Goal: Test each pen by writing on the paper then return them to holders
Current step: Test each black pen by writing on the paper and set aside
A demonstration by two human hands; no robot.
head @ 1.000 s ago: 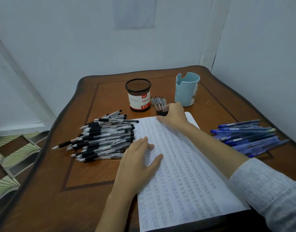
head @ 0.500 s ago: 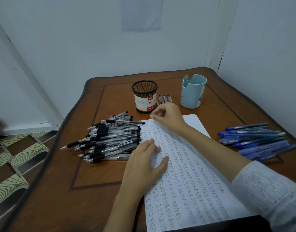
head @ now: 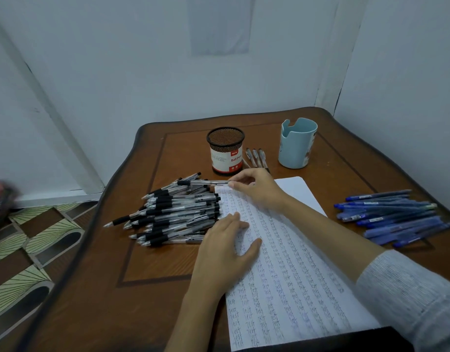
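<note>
At the far left corner of the paper (head: 295,275), the right hand (head: 257,190) has its fingers curled, thumb and forefinger pinching the back end of one pen (head: 206,182). The pen lies level across the top of the black pile (head: 173,217), dark grip pointing left; whether it is already clear of the pile cannot be told. The left hand (head: 223,250) lies flat on the sheet's left edge, fingers straight and slightly spread, holding nothing and pinning the paper to the table (head: 147,262). The sheet is dense with columns of "test", with bare space only at its far right corner. The mesh holder (head: 225,151) and the blue cup (head: 296,146) stand beyond it, no pens showing in either, with three pens (head: 255,157) lying between them. The blue pens (head: 391,217) sit heaped well to the right. Step in hand, as I read it: picking the next black pen for testing. The next move calls for lifting it free without dragging its neighbours, turning the tip down into a writing grip, and finding a blank patch. Most of the task looks undone.
</note>
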